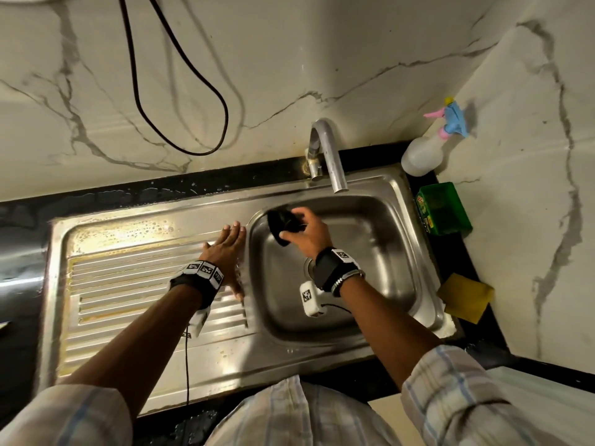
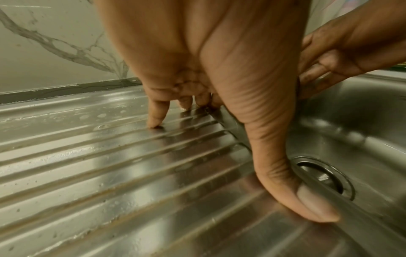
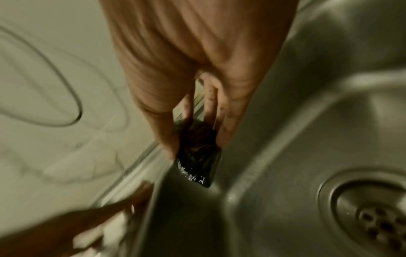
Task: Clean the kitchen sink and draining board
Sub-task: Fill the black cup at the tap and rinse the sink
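Observation:
A steel sink basin (image 1: 380, 252) lies right of a ribbed draining board (image 1: 135, 284). My right hand (image 1: 306, 233) grips a black scrubber (image 1: 281, 225) against the basin's far left corner; the right wrist view shows the wet black scrubber (image 3: 197, 156) pinched between thumb and fingers on the basin wall. My left hand (image 1: 227, 249) lies flat on the draining board beside the basin rim, fingers straight. In the left wrist view its fingertips (image 2: 154, 121) touch the ribs and the thumb (image 2: 307, 200) rests on the rim. The drain (image 3: 373, 217) sits at the basin's bottom.
A curved tap (image 1: 328, 152) stands behind the basin. A spray bottle (image 1: 425, 149), a green tub (image 1: 442, 212) and a yellow sponge (image 1: 463, 296) sit along the right counter. A black cable (image 1: 180, 91) hangs on the marble wall. Soap foam (image 1: 145, 225) covers the board's far edge.

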The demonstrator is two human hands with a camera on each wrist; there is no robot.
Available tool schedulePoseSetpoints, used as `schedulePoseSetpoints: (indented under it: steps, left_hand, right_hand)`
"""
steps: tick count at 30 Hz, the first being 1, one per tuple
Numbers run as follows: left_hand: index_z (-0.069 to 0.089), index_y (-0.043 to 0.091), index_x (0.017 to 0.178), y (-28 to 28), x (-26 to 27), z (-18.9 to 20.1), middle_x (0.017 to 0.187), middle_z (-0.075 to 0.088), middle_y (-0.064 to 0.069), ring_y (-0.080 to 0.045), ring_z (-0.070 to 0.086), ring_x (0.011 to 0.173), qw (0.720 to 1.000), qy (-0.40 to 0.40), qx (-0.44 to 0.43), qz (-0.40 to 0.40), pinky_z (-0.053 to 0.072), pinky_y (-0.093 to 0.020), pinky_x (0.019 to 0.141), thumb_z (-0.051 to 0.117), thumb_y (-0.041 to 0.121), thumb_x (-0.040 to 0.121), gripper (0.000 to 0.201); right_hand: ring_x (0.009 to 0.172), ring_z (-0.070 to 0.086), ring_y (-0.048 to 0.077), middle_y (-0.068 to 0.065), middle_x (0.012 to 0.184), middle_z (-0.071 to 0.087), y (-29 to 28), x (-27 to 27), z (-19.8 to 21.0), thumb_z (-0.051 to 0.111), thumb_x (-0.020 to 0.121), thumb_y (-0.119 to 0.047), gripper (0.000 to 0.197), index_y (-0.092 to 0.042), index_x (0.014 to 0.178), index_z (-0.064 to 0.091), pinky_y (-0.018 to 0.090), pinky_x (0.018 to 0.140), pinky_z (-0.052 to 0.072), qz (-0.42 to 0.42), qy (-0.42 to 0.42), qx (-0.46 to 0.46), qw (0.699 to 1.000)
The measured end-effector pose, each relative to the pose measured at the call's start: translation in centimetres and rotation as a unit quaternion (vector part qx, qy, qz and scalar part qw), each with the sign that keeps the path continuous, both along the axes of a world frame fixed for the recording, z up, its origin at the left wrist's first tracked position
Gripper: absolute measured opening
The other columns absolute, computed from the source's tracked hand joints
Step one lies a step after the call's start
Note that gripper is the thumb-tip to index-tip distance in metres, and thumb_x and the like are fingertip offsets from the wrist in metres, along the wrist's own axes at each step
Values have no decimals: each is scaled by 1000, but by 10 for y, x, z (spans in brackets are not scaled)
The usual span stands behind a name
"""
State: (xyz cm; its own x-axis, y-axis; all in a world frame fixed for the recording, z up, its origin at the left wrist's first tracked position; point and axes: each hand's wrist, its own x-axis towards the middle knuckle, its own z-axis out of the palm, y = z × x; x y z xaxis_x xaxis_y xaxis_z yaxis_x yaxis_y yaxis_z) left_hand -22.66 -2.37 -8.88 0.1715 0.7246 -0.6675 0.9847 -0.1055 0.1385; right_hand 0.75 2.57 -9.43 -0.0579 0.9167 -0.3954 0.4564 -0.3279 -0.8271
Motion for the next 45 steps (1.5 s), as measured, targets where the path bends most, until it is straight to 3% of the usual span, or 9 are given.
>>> schedulePoseSetpoints:
  steps: [3,6,11,14,16,19,25,36,45]
  left_hand:
    - [-16,17,154,-1,0,-2,160,-21,-3,-29,-14,148,1000,5,3,-3,17,-68,110,89,65,28,170]
    - [-16,18,154,-1,0,-4,160,-22,-2,-28,-15,148,1000,7,10,1,15,-67,110,88,66,27,171]
    - [-7,11,155,5,7,2,162,-9,-11,-33,1,149,998,49,24,-26,26,-53,116,84,71,38,160]
    - [46,20,139,30,27,25,138,52,-8,-29,55,122,992,72,90,-42,52,-39,92,74,71,62,97]
    - [61,28,119,57,48,46,114,67,0,-25,66,101,987,49,145,-52,54,-36,81,66,67,74,60]
    - [54,27,128,102,87,74,121,65,-4,-29,64,105,976,-12,209,-67,52,-38,81,54,60,87,52]
    - [63,10,102,153,159,114,99,69,-14,-39,65,91,961,-30,250,-116,51,-41,72,50,20,94,18]
    - [61,7,98,165,157,100,88,65,-15,-40,65,80,970,-19,230,-75,55,-43,69,56,7,87,12]
    - [68,15,91,166,151,103,80,59,-8,-36,65,83,975,-37,215,-49,45,-34,65,63,5,83,14]
  right_hand:
    - [102,66,15,-3,114,71,-9,4,-2,90,64,-25,64,-29,122,64,37,90,56,220,-65,-1,973]
    - [105,65,17,-3,118,69,-5,28,3,90,64,-28,66,-32,124,63,35,90,55,310,-133,-35,941]
    - [106,62,15,-2,118,67,14,77,13,89,69,-35,64,-26,127,62,31,91,51,101,-150,-1,984]
    - [103,64,13,-7,115,65,9,95,17,87,68,-49,69,-25,127,62,33,90,55,-110,-49,-26,992]
    - [103,67,18,-2,117,68,1,101,19,87,64,-54,69,-26,122,64,38,80,61,-233,55,-66,969]
    - [105,69,24,7,115,72,-14,102,23,87,71,-41,54,-22,117,67,32,69,57,-340,237,-146,898]
    - [115,65,30,13,126,66,-30,94,28,83,79,-29,55,-13,128,63,39,92,55,-390,426,-169,799]
    - [111,69,28,13,119,72,-17,80,37,80,83,-17,51,-12,129,60,37,89,59,-321,409,-148,841]
    - [103,71,27,21,122,68,-16,64,37,63,88,-2,41,-7,129,57,38,87,58,-321,423,-157,832]
